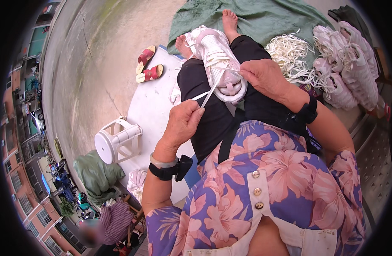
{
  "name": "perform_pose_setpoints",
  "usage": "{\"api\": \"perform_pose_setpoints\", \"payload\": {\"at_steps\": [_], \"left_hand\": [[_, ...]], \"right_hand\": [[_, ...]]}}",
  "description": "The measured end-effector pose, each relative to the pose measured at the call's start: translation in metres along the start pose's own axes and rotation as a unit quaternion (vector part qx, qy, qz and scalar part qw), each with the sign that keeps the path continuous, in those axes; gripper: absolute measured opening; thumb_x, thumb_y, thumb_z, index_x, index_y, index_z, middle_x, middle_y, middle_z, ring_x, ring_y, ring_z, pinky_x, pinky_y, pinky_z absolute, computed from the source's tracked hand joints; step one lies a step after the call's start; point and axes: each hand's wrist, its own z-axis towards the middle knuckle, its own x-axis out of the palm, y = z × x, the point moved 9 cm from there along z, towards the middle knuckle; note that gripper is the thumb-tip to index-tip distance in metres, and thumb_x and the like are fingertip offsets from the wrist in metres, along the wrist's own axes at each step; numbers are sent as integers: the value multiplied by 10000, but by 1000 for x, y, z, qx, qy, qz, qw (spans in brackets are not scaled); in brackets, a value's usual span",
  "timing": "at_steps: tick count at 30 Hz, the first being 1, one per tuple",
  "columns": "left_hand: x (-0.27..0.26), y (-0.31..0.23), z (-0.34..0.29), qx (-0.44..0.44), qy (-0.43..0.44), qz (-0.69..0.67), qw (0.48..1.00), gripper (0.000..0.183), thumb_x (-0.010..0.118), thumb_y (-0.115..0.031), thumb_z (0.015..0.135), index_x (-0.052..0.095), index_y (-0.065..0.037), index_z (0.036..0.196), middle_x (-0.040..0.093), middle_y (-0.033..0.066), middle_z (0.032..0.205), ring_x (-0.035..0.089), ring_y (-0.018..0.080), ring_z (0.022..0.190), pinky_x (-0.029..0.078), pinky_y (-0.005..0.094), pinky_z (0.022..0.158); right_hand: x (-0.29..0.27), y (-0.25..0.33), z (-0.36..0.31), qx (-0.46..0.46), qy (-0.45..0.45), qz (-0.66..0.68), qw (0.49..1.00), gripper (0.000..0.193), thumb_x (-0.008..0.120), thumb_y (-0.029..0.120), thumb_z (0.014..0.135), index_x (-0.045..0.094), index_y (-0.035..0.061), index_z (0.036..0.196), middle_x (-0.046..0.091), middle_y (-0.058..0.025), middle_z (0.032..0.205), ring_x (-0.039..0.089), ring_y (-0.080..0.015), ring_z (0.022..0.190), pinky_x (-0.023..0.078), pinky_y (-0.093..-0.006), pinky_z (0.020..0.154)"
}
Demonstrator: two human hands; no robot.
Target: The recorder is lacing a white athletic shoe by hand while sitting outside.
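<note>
A white and pale pink sneaker (223, 81) rests between my thighs, its heel toward me and its toe pointing away. A flat white shoelace (212, 90) threads through its upper eyelets. My left hand (184, 120), left of the heel, pinches one stretch of the lace and holds it taut. On the other side, my right hand (264, 76) grips another stretch close to the shoe's collar. The lace spans the gap between both hands, above the tongue. Its ends inside my fingers are hidden.
Loose white laces (290, 53) lie heaped at the right on a green cloth (264, 19). Beyond them several pale sneakers (354, 64) are piled. At the left are red sandals (149, 74) and a white plastic stool (115, 141). Another person (115, 222) sits at the lower left.
</note>
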Motion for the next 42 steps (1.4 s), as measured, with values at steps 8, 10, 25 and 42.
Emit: {"api": "perform_pose_setpoints", "payload": {"at_steps": [8,10,25,42], "left_hand": [[-17,2,8,-55,-24,-27,998,202,570,-143,871,539,-2,730,482,-10,568,433,61,551,372,217,509],[-18,9,6,-69,-26,-30,997,196,569,-138,871,542,-1,733,482,-10,573,433,63,552,375,215,512],[13,-83,19,109,112,-75,985,99,627,-96,808,567,-21,784,524,47,614,451,116,523,375,241,498],[-11,-49,50,17,-3,-147,989,68,612,-72,779,601,-5,782,585,81,718,543,190,642,432,285,613]], "right_hand": [[0,1,-3,-39,-12,-71,997,141,546,192,811,558,77,730,577,-107,685,587,-323,662,461,-414,582],[4,-6,-6,-20,-8,-28,999,140,544,194,814,563,82,733,576,-96,701,584,-322,655,461,-415,587],[21,73,-3,-231,60,85,967,436,578,44,585,557,93,1017,526,-77,1030,491,-259,1046,282,-451,969],[13,95,-34,-187,355,285,870,117,572,174,755,582,59,734,558,-124,588,544,-327,565,412,-380,521]]}}
